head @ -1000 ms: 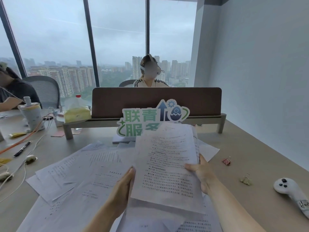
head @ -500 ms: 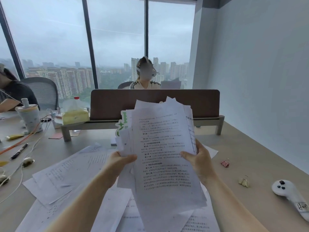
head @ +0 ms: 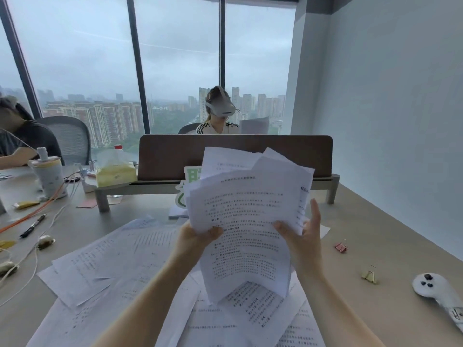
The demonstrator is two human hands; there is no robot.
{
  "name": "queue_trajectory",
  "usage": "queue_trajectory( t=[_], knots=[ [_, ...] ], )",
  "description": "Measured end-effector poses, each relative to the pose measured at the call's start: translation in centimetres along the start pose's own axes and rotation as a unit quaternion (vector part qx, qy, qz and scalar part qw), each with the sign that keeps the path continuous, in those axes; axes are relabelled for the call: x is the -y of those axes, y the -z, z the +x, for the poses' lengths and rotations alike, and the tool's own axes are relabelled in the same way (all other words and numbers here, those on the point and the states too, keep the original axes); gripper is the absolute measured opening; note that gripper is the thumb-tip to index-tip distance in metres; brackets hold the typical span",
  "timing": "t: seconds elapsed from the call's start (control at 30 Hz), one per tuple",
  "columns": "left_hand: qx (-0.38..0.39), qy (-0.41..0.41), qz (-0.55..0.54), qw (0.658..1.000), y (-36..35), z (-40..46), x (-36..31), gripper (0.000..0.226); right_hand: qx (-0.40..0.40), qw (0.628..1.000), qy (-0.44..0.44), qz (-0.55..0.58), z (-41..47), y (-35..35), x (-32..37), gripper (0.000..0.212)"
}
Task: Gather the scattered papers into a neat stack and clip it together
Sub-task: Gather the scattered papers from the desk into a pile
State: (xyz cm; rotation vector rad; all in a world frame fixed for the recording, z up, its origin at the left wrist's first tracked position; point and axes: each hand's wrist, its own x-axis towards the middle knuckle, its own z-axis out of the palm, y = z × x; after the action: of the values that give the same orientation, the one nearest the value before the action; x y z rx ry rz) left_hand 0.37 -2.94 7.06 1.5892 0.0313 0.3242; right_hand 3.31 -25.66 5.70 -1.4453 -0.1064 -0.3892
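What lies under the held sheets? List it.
Under the bundle, gripped by the left hand and right hand, more printed sheets lie spread on the desk. Whatever sits beneath those sheets is covered.

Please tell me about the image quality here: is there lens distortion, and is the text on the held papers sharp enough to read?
Head view: wide-angle distortion bends the window frames outward; light is soft, grey daylight, without hard shadows or glare; print on the held papers, gripped by the left hand and right hand, is too blurred to read.
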Motion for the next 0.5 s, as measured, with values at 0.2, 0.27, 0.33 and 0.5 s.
queue_trajectory(
  t=[0.2, 0.27, 0.33, 0.5],
  knots=[
    [-0.007, 0.013, -0.027, 1.0, -1.5, 0.3, -0.1, 0.019, -0.129, 0.991, 0.027, -0.01, 0.5, 0.3, 0.1, 0.099],
    [-0.007, 0.015, -0.037, 0.999, -1.9, 0.4, -0.3, 0.018, -0.135, 0.99, 0.043, -0.004, 0.7, 0.1, 0.8, 0.095],
    [-0.004, 0.02, -0.047, 0.999, -2.0, 0.4, -0.4, 0.015, -0.129, 0.99, 0.052, -0.003, 1.2, 0.0, 1.0, 0.091],
    [0.011, 0.027, -0.065, 0.997, -1.7, 0.1, -0.2, 0.009, -0.1, 0.995, 0.02, 0.013, 1.9, 0.7, 1.3, 0.036]
  ],
)
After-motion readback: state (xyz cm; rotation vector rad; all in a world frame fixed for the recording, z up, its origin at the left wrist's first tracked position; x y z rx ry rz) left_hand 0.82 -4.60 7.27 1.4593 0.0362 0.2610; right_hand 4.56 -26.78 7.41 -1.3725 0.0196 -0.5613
